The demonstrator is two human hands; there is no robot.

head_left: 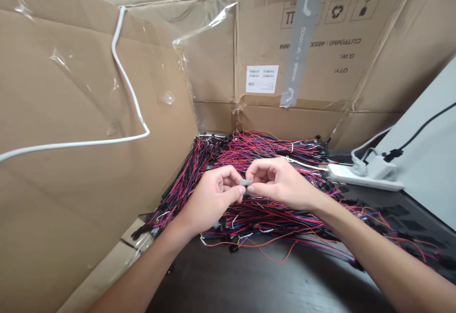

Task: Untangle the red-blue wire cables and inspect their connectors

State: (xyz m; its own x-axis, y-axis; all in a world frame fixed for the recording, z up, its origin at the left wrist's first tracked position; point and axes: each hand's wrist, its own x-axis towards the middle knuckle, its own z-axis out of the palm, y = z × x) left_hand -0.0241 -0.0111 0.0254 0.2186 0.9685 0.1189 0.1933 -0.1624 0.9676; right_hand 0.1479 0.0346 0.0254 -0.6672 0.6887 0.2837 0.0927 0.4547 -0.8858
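Between the fingertips of both hands is a small grey oblong piece (244, 182), too small to name more exactly. My left hand (217, 192) pinches it from the left, thumb below and index finger above. From the right, my right hand (280, 182) closes thumb and index finger on its other end. Beneath both hands spreads a large heap of thin wires (267, 211), mostly red, blue and black, with black connectors on many ends. Fingers hide part of the grey piece.
A cardboard panel (89, 90) with a white cable (124, 73) across it stands on the left. Taped cardboard boxes (210, 75) form the back. At the right, a white power strip (363, 177) holds plugs beside a pale panel (431, 147). The tabletop (228, 279) is dark.
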